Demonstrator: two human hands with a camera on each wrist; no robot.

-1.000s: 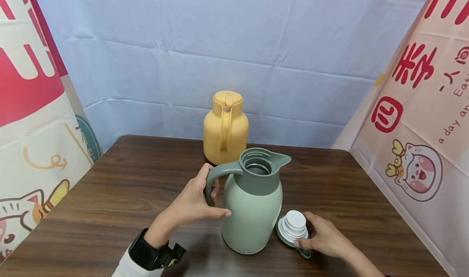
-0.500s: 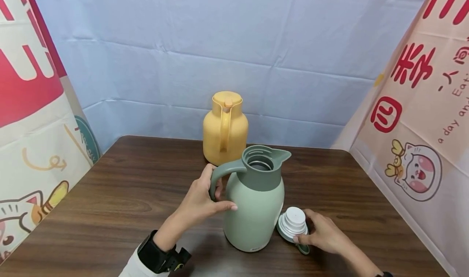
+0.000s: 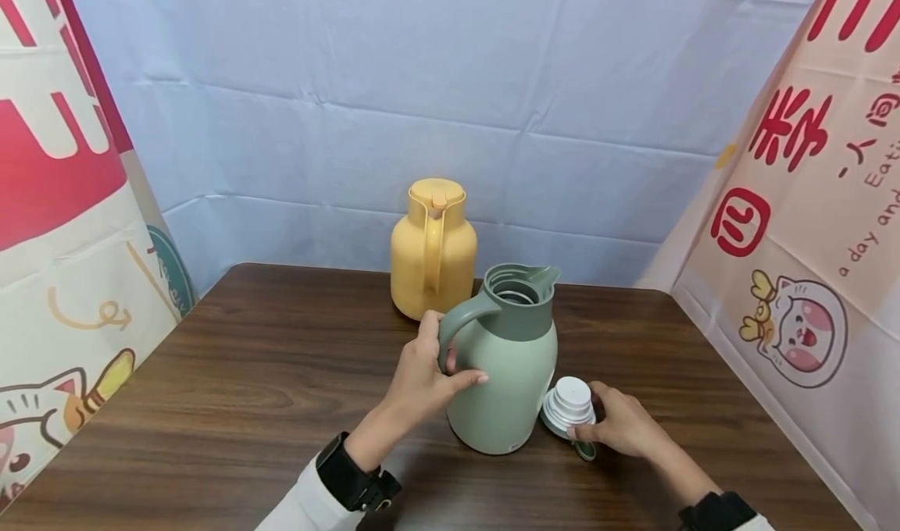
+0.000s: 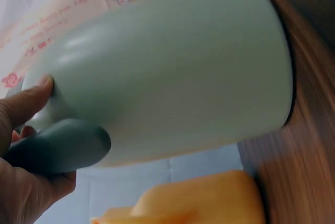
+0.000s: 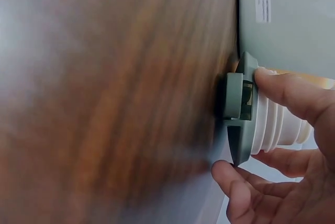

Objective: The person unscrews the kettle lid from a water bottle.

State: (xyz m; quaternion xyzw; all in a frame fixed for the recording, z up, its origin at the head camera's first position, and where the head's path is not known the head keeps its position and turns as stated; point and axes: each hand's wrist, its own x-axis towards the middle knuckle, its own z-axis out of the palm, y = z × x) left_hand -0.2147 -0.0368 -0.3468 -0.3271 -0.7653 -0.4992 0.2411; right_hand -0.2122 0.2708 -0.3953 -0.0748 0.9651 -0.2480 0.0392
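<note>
A pale green thermos jug (image 3: 502, 390) stands with its lid off, its mouth uncovered and its spout towards the right. My left hand (image 3: 422, 375) grips the jug's dark green handle (image 3: 460, 318), thumb laid against the body; the handle's end also shows in the left wrist view. Right beside the jug's base, the jug's lid (image 3: 571, 406) rests upside down on the table, white screw plug up and a green tab towards me. My right hand (image 3: 626, 422) holds this lid, the thumb and fingers at opposite sides of its rim in the right wrist view.
Behind the green jug stands a yellow thermos jug (image 3: 433, 258) with its lid on, near the far edge of the brown wooden table (image 3: 281, 390). A pale blue cloth (image 3: 337, 125) hangs at the back, with printed cloths at both sides.
The green jug has moved away from me and a little to the right, the left hand still on its handle. My right hand and the lid have shifted slightly the same way.
</note>
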